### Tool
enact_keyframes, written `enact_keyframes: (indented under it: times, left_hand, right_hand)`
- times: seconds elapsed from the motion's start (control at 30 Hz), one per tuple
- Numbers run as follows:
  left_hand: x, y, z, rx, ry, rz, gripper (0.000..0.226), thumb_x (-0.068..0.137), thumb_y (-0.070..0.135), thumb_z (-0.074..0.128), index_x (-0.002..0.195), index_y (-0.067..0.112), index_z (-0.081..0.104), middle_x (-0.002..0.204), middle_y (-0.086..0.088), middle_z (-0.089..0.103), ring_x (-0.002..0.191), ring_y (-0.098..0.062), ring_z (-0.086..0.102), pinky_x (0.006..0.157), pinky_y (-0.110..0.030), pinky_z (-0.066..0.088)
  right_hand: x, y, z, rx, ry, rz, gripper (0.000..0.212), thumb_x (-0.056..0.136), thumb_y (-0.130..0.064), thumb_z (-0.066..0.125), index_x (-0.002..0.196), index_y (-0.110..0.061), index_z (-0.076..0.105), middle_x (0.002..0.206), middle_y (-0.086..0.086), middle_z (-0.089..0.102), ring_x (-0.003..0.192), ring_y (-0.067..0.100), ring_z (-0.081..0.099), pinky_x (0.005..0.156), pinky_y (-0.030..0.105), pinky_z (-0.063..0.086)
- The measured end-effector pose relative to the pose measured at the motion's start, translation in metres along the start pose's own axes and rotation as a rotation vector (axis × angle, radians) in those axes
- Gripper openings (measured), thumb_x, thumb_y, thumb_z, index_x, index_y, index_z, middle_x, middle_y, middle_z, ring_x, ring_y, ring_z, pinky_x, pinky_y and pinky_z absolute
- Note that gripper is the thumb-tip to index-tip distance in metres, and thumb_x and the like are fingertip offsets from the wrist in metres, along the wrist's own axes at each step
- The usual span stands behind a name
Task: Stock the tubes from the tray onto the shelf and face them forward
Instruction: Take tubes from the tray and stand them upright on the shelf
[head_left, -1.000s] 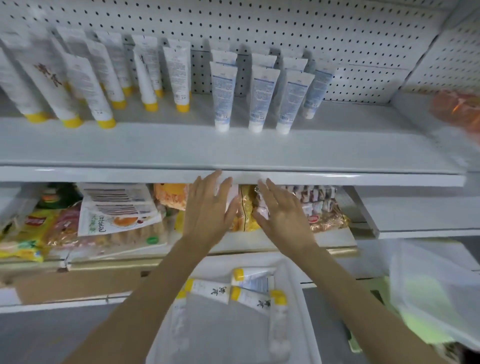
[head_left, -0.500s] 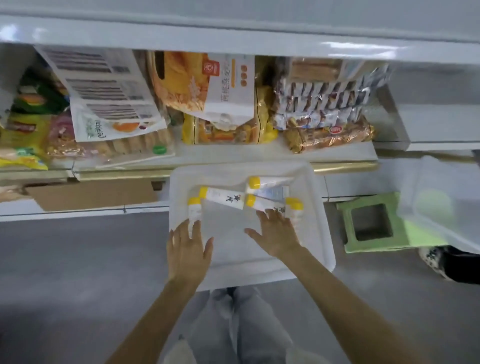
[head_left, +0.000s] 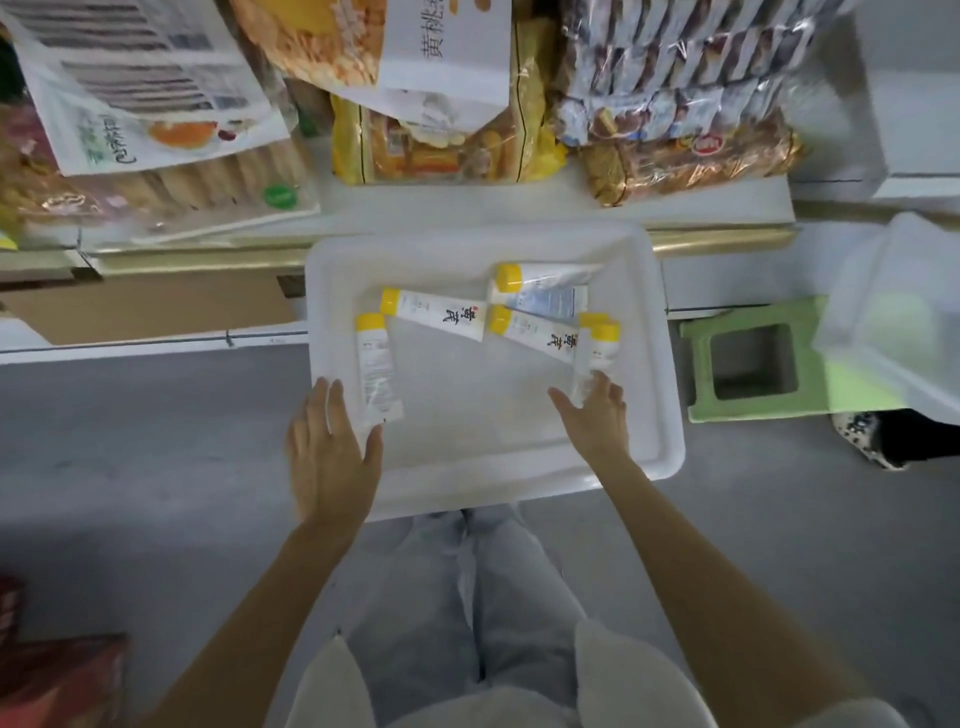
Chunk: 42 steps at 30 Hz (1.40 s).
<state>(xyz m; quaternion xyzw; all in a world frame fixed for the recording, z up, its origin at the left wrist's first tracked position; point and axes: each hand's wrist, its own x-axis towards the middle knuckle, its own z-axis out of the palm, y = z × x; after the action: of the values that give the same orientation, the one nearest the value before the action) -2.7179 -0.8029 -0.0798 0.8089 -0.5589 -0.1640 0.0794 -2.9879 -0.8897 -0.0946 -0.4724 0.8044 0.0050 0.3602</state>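
Tubes (head_left: 435, 314) with yellow caps, five in all, lie loose in a white tray (head_left: 483, 423), some overlapping near its far edge. Both hands are flat and spread, holding nothing: the left hand (head_left: 330, 447) over the tray's left edge beside the leftmost tube (head_left: 375, 371), the right hand (head_left: 592, 418) with fingertips at the rightmost tube (head_left: 598, 353), contact unclear. Lifting one overlapped tube could drag its neighbour; a loose pinch on slick plastic could drop it.
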Motion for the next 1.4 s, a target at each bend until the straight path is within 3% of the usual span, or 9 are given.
enact_keyframes:
  times: [0.13, 0.27, 0.4, 0.57, 0.7, 0.97, 1.2, 1.3, 1.4]
  left_hand:
    - [-0.001, -0.008, 0.003, -0.041, -0.005, -0.018, 0.068, 0.087, 0.023, 0.064, 0.143, 0.001, 0.032, 0.147, -0.02, 0.036, 0.126, -0.042, 0.041, 0.102, -0.055, 0.036]
    - [-0.003, -0.015, 0.008, -0.098, -0.005, 0.021, 0.069, 0.089, 0.023, 0.061, 0.145, 0.001, 0.028, 0.15, -0.019, 0.031, 0.125, -0.043, 0.041, 0.099, -0.056, 0.04]
    - [-0.005, -0.016, 0.012, -0.114, -0.01, 0.025, 0.069, 0.089, 0.022, 0.062, 0.145, 0.004, 0.027, 0.152, -0.018, 0.027, 0.124, -0.045, 0.041, 0.093, -0.058, 0.044]
    - [-0.004, -0.016, 0.016, -0.091, -0.01, 0.033, 0.066, 0.087, 0.019, 0.063, 0.143, 0.001, 0.032, 0.153, -0.019, 0.024, 0.12, -0.046, 0.042, 0.092, -0.059, 0.044]
    - [-0.004, -0.015, 0.017, -0.091, -0.011, 0.032, 0.066, 0.087, 0.019, 0.063, 0.142, 0.001, 0.031, 0.153, -0.02, 0.023, 0.122, -0.046, 0.041, 0.093, -0.059, 0.043]
    - [-0.004, -0.021, 0.015, -0.088, -0.037, 0.056, 0.063, 0.089, 0.021, 0.062, 0.142, 0.004, 0.033, 0.154, -0.018, 0.022, 0.128, -0.044, 0.038, 0.09, -0.058, 0.047]
    - [-0.005, -0.022, 0.014, -0.063, 0.017, 0.076, 0.045, 0.094, 0.025, 0.056, 0.132, 0.004, 0.045, 0.151, -0.02, 0.029, 0.129, -0.042, 0.039, 0.103, -0.058, 0.035]
    - [-0.005, -0.019, 0.013, -0.046, 0.067, 0.062, 0.042, 0.095, 0.034, 0.044, 0.123, 0.004, 0.053, 0.147, -0.02, 0.035, 0.13, -0.038, 0.038, 0.112, -0.054, 0.02]
    - [-0.005, -0.014, 0.01, -0.129, 0.045, 0.019, 0.039, 0.096, 0.03, 0.049, 0.125, 0.004, 0.052, 0.148, -0.019, 0.033, 0.131, -0.038, 0.035, 0.107, -0.058, 0.032]
  right_hand:
    - [0.014, 0.006, 0.002, 0.135, 0.056, 0.042, 0.074, 0.085, -0.039, 0.066, 0.139, -0.006, 0.028, 0.138, 0.017, 0.037, 0.125, 0.036, 0.038, 0.099, 0.042, 0.034]
    - [0.028, 0.014, 0.001, 0.233, 0.107, 0.132, 0.084, 0.082, -0.042, 0.069, 0.145, -0.007, 0.025, 0.143, 0.014, 0.034, 0.13, 0.034, 0.036, 0.107, 0.045, 0.033]
    - [0.033, 0.021, 0.0, 0.248, 0.132, 0.102, 0.071, 0.078, -0.04, 0.073, 0.134, -0.012, 0.039, 0.132, 0.012, 0.042, 0.123, 0.032, 0.041, 0.102, 0.042, 0.035]
    - [0.028, 0.022, 0.004, 0.062, -0.079, -0.124, 0.053, 0.081, -0.039, 0.071, 0.126, -0.02, 0.05, 0.132, 0.004, 0.047, 0.124, 0.027, 0.04, 0.101, 0.036, 0.033]
    - [0.024, 0.016, 0.016, -0.005, -0.263, -0.215, 0.061, 0.082, -0.044, 0.068, 0.134, -0.021, 0.046, 0.136, 0.004, 0.047, 0.128, 0.024, 0.039, 0.104, 0.037, 0.032]
    - [0.035, 0.005, 0.027, -0.197, -0.201, -0.16, 0.046, 0.078, -0.052, 0.069, 0.116, -0.026, 0.061, 0.112, -0.003, 0.065, 0.116, 0.022, 0.048, 0.094, 0.034, 0.028]
    - [0.047, 0.002, 0.029, -0.268, -0.231, -0.202, 0.036, 0.069, -0.052, 0.075, 0.093, -0.027, 0.066, 0.086, -0.009, 0.056, 0.099, 0.015, 0.039, 0.077, 0.032, 0.018]
    - [0.046, 0.003, 0.035, -0.299, -0.282, -0.34, 0.037, 0.073, -0.049, 0.075, 0.087, -0.02, 0.056, 0.089, -0.004, 0.051, 0.094, 0.02, 0.045, 0.076, 0.032, 0.027]
    - [0.039, 0.0, 0.04, -0.172, -0.341, -0.294, 0.042, 0.077, -0.049, 0.071, 0.089, -0.017, 0.046, 0.086, 0.0, 0.055, 0.08, 0.023, 0.054, 0.067, 0.035, 0.038]
